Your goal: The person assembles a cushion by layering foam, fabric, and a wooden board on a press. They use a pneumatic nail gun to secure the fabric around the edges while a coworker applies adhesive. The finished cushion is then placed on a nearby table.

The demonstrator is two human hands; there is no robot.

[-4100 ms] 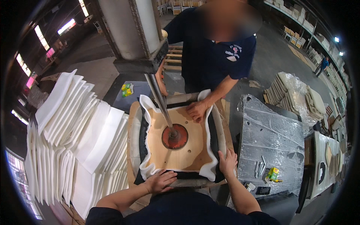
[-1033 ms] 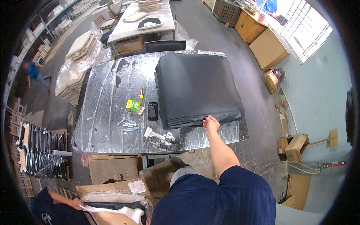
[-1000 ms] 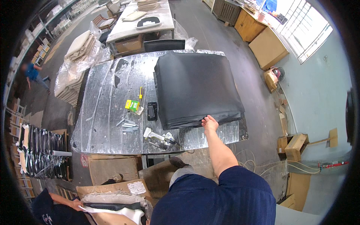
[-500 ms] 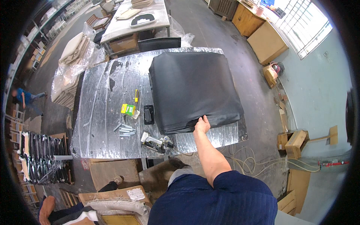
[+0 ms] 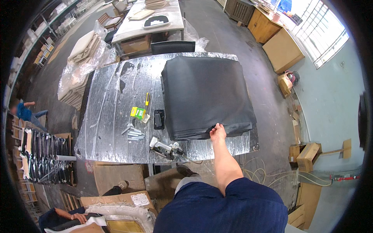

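A thick stack of black leather-like sheets [image 5: 206, 93] lies on the right part of a table. My right hand [image 5: 218, 133] reaches its near edge, fingers closed in a pinch on the edge of the black sheet, which is creased there. My left hand is out of sight. Left of the stack lie a black case-like object [image 5: 159, 119], a yellow-and-green small box [image 5: 138, 112] and a yellow-handled tool [image 5: 147, 99]. Several silver metal strips [image 5: 134, 132] are spread near them. By the near edge rests a grey-and-black staple-gun-like air tool [image 5: 163, 147].
The table [image 5: 105, 128] has a shiny film-covered top. Behind it stands another table [image 5: 128, 29] with pads. Stacked cushions [image 5: 83, 50] sit at left, cardboard boxes [image 5: 309, 155] and hoses [image 5: 272, 173] at right. A co-worker's hand [image 5: 80, 218] rests at lower left; another person [image 5: 29, 112] walks far left.
The whole view has shifted slightly, the table appearing further right. My right hand stays at the stack's near edge. The co-worker's hand has moved right; the distant person has changed pose.
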